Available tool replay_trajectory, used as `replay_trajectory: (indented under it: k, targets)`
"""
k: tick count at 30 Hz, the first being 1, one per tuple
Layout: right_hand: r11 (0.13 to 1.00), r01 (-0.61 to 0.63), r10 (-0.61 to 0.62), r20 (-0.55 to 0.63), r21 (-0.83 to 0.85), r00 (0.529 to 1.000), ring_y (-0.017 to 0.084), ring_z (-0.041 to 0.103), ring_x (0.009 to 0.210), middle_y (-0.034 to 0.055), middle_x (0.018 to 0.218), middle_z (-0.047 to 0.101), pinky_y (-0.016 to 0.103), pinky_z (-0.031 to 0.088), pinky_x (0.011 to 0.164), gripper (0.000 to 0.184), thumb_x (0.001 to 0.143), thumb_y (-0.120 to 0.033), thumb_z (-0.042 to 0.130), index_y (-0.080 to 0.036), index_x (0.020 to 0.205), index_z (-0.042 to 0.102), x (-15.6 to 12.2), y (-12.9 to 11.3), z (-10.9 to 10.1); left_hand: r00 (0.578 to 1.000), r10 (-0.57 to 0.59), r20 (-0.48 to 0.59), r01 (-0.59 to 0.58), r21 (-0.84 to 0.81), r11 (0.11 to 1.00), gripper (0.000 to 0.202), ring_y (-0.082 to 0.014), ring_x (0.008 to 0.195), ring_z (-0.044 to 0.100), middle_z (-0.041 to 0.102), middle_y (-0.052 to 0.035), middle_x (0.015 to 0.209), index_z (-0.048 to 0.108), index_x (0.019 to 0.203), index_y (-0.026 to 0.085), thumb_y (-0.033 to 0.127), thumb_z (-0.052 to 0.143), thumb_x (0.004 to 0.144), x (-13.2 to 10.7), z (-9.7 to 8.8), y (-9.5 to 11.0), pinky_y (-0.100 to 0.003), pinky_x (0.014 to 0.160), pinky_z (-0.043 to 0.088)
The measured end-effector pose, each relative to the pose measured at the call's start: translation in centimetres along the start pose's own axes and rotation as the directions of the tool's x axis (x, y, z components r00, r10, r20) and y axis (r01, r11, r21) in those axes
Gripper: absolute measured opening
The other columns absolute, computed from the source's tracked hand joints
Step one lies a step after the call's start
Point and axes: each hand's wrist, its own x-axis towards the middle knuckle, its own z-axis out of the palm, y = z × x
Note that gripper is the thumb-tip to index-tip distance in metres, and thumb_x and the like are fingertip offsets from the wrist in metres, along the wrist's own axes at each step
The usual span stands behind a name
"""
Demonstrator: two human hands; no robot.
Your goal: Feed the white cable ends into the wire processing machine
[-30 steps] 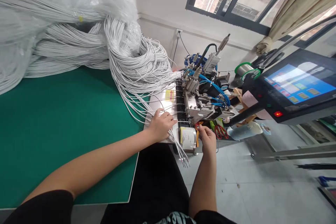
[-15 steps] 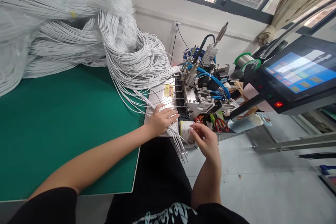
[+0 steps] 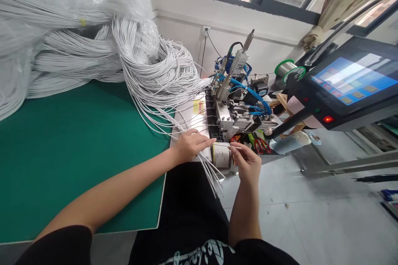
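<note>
My left hand (image 3: 191, 147) lies over a bunch of thin white cables (image 3: 209, 167) at the corner of the machine's plate. Its fingers point right and close over the cables, whose loose ends fan out below it. My right hand (image 3: 248, 161) pinches one cable (image 3: 222, 145) between thumb and fingertips. That cable runs nearly straight from the left fingertips to the right ones, above a white roll-shaped object with a label (image 3: 222, 157). Just beyond the hands stands the bench machine (image 3: 228, 112), with several cables leading across its plate to its black edge.
A big heap of white cables (image 3: 158, 70), partly in clear plastic, covers the back of the green table (image 3: 93, 140). Red-handled scissors (image 3: 262, 146) lie right of the machine. A lit control screen (image 3: 354, 80) on an arm and a wire spool (image 3: 289, 70) stand further right.
My right hand has closed on a cable end and drawn it slightly right. The left fingers have shifted a little right, and a cable now spans both hands.
</note>
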Motion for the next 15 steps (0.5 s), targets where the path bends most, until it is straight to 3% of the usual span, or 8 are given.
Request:
replay_trajectory:
  k: [3,5,15]
  targets:
    - [0.999,0.002,0.005,-0.172,0.044,0.985,0.017,0.062,0.063,0.0059,0.081,0.072,0.027,0.046,0.052,0.02,0.074,-0.036,0.075,-0.018,0.081,0.073,0.3,0.8,0.3,1.0,0.017,-0.013,-0.017,0.027,0.999,0.029,-0.0137,0.074,0.064,0.07,-0.003,0.082,0.06,0.118,0.018,0.019,0.041,0.097,0.1,-0.2,0.2,-0.032,0.08,0.045]
    - [0.998,-0.001,0.014,-0.215,0.061,0.976,0.019,0.064,0.068,0.0065,0.081,0.072,0.029,0.049,0.057,0.021,0.075,-0.037,0.074,-0.017,0.083,0.073,0.4,1.1,0.5,0.999,0.025,-0.021,-0.024,0.047,0.999,0.025,-0.0127,0.071,0.062,0.069,-0.0012,0.077,0.061,0.115,0.019,0.022,0.043,0.097,0.1,-0.3,0.3,-0.032,0.08,0.045]
    - [0.997,0.014,-0.024,-0.127,-0.081,0.992,0.02,0.064,0.071,0.0073,0.078,0.07,0.029,0.047,0.057,0.03,0.085,-0.044,0.062,-0.016,0.09,0.073,0.3,1.3,0.5,0.998,0.064,0.015,-0.064,0.059,0.996,0.02,-0.0119,0.063,0.057,0.065,0.0011,0.069,0.062,0.103,0.018,0.018,0.044,0.094,0.3,-0.4,0.3,-0.03,0.076,0.044]
